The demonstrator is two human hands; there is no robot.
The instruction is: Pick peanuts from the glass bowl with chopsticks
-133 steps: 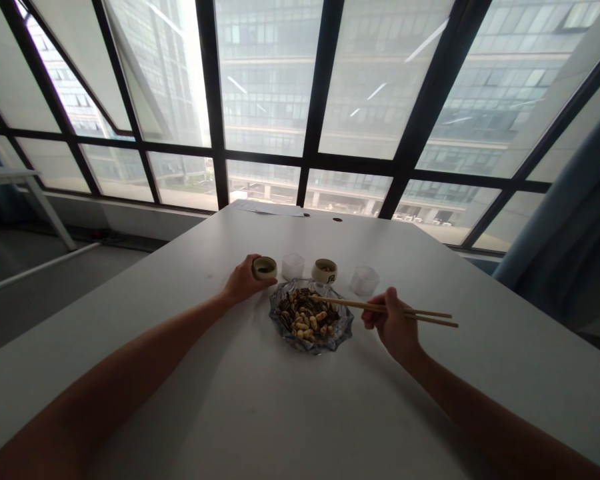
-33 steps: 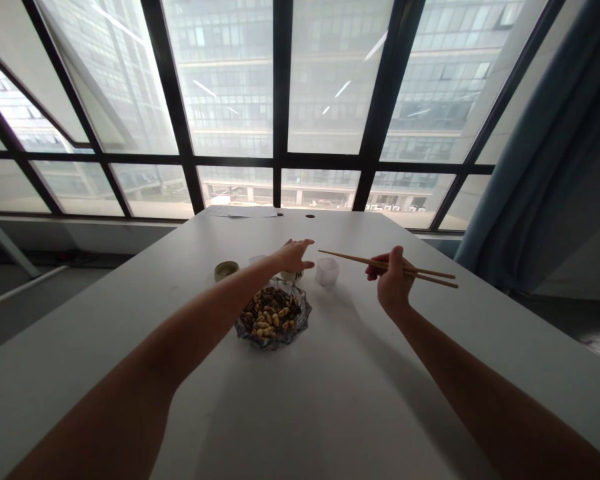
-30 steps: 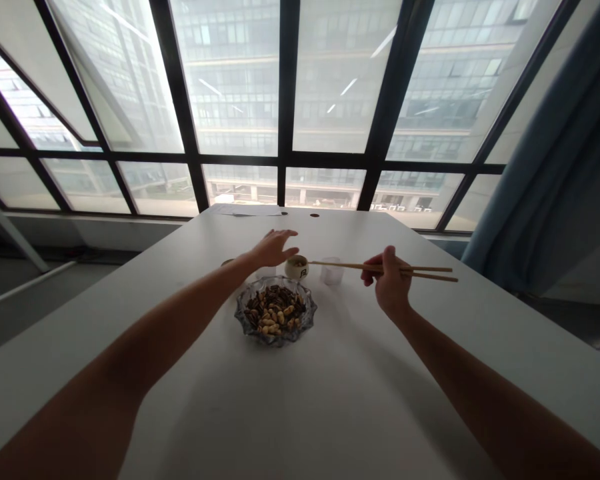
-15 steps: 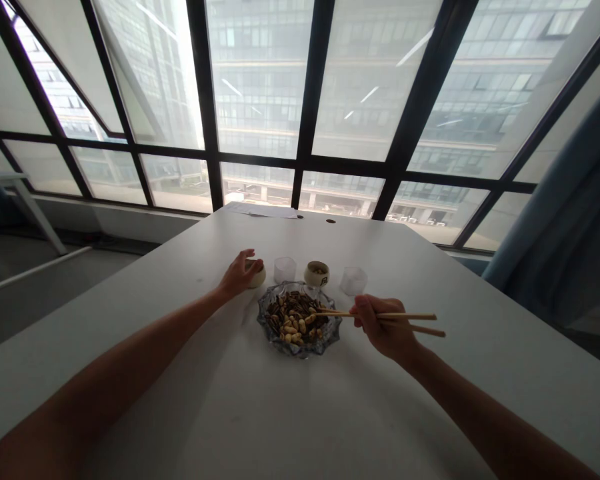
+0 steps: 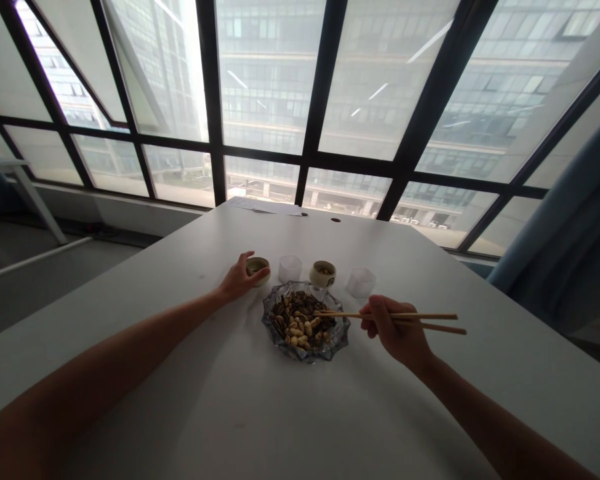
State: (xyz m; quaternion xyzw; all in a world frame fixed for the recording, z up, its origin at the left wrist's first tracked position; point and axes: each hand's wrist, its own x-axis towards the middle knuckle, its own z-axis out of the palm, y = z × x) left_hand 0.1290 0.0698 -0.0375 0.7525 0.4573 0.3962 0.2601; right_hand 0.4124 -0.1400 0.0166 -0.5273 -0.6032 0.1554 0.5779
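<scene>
A scalloped glass dish [image 5: 341,332] of mixed peanuts and dark seeds sits mid-table. Behind it stand, in a row, a small tan cup [image 5: 258,269], a clear plastic cup [image 5: 290,268], a second tan cup [image 5: 323,273] with nuts inside, and another clear cup [image 5: 361,282]. My left hand [image 5: 237,280] curls round the left tan cup. My right hand [image 5: 396,332] grips a pair of wooden chopsticks [image 5: 430,321], whose tips reach over the dish's right side.
The white table [image 5: 290,413] runs to a far edge with papers [image 5: 260,207] and a small dark hole [image 5: 335,219]. Large dark-framed windows stand behind. A blue curtain [image 5: 570,247] hangs at the right; another white table [image 5: 10,173] is far left.
My left hand drew back from over the middle cups and settled on the left tan cup. The chopsticks came down from the right tan cup to the dish.
</scene>
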